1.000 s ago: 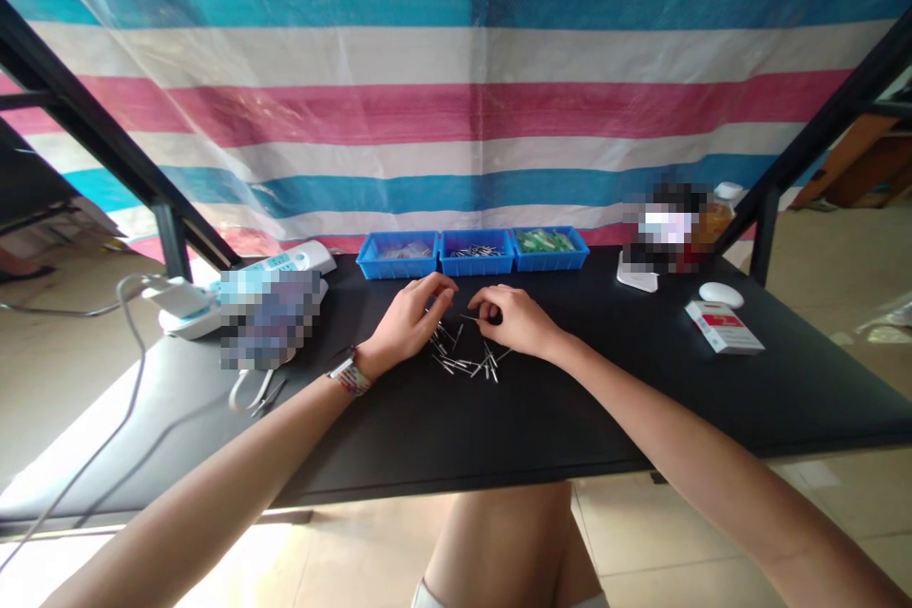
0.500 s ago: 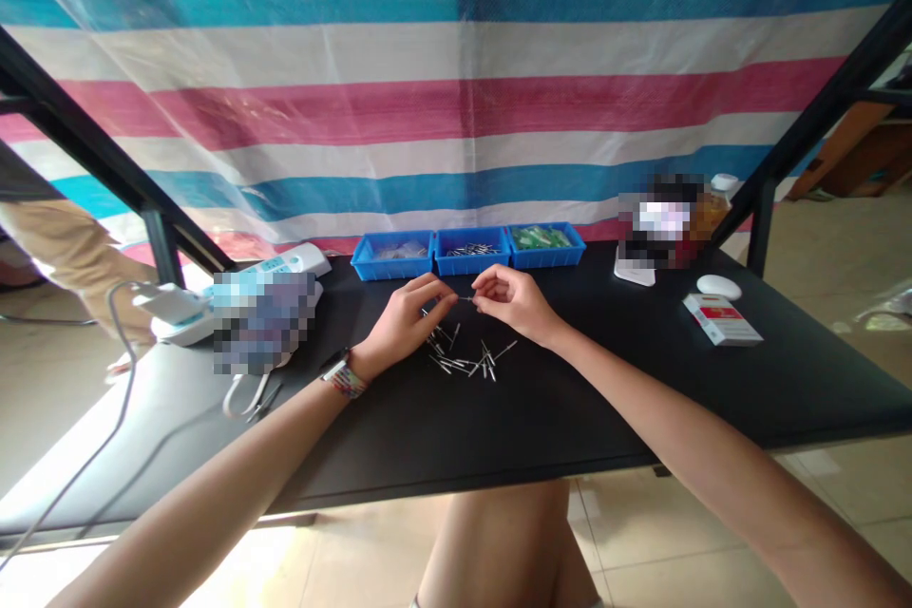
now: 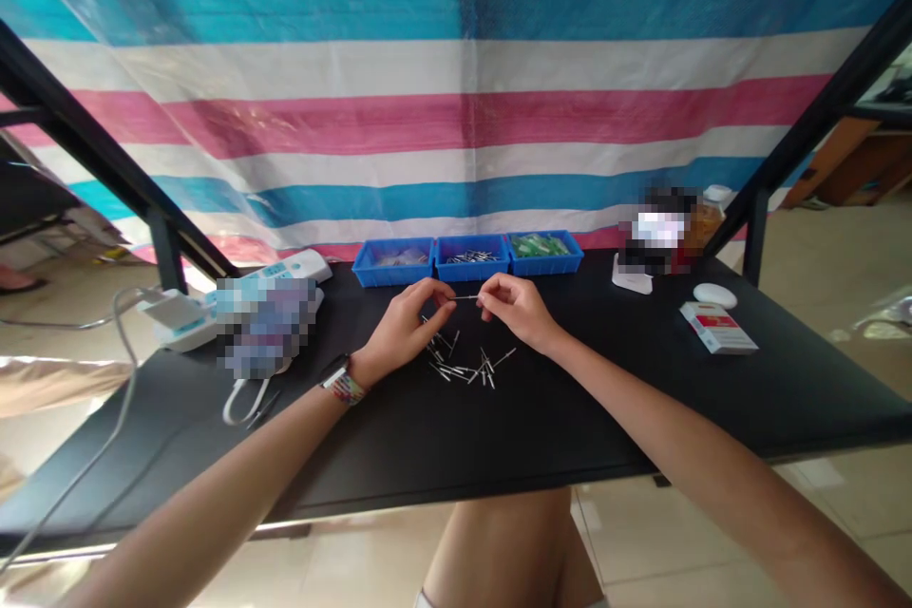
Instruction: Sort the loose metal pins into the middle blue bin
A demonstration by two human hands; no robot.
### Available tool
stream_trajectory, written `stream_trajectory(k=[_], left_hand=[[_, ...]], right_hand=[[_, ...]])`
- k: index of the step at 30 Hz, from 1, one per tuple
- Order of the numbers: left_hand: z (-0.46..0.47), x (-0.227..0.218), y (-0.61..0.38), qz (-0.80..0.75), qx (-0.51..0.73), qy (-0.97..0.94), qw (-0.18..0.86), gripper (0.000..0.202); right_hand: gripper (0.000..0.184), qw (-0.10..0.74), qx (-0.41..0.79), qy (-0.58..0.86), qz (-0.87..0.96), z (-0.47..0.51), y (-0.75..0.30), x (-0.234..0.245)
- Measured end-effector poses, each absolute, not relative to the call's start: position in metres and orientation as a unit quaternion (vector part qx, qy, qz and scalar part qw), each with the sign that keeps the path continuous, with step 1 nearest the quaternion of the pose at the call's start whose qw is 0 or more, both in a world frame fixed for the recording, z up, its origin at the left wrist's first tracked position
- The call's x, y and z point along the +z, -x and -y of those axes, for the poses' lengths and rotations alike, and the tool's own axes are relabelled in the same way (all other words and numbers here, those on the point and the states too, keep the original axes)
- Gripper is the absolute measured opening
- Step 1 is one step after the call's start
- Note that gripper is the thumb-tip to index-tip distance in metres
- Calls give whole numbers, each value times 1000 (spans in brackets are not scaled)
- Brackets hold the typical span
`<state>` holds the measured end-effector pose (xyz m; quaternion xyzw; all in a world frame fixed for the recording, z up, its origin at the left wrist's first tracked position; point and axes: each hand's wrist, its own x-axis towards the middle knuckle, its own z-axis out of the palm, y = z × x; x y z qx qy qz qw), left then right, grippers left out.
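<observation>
Between my two hands a thin silver pop rivet is held level above the black table. My left hand, with a watch and a patterned band at its wrist, is closed in a pinch at the rivet's left end. Thumb and fingers of my right hand pinch its right end. Just below lie several loose pop rivets in a scattered group, some partly hidden by my left hand. Behind the hands stands a blue bin of metal pieces, looking like the same rivets.
The middle bin is flanked by a blue bin with clear bags and one with green packets. On the left lie a power strip, a cable and a blurred item. A cigarette box and white oval case lie right.
My hands have drawn slightly apart, and more of the rivet shows between them. The view has tilted up a little. The person at the left has shifted mostly out of view.
</observation>
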<state>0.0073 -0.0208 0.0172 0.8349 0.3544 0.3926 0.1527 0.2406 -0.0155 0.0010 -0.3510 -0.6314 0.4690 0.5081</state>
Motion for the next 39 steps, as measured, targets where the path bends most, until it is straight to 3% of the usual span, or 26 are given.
stream_trajectory(k=[5, 14, 23, 29, 31, 35, 39], left_hand=[[19, 13, -5, -340, 395, -840, 150, 17], [22, 17, -7, -344, 382, -845, 148, 24], [24, 19, -8, -359, 385, -837, 150, 26], [26, 19, -7, -387, 422, -805, 158, 26], [26, 20, -7, -386, 423, -805, 154, 27], [25, 20, -6, -390, 421, -804, 157, 29], [24, 19, -6, -382, 418, -809, 159, 27]], right_hand=[[42, 498, 474, 350, 636, 16, -241, 2], [31, 523, 494, 336, 608, 18, -239, 2], [32, 512, 496, 354, 605, 20, -240, 7], [42, 593, 396, 434, 551, -6, -244, 9], [42, 555, 348, 457, 602, -8, -246, 5], [13, 430, 266, 394, 768, 9, -242, -5], [27, 331, 202, 324, 863, 23, -231, -9]])
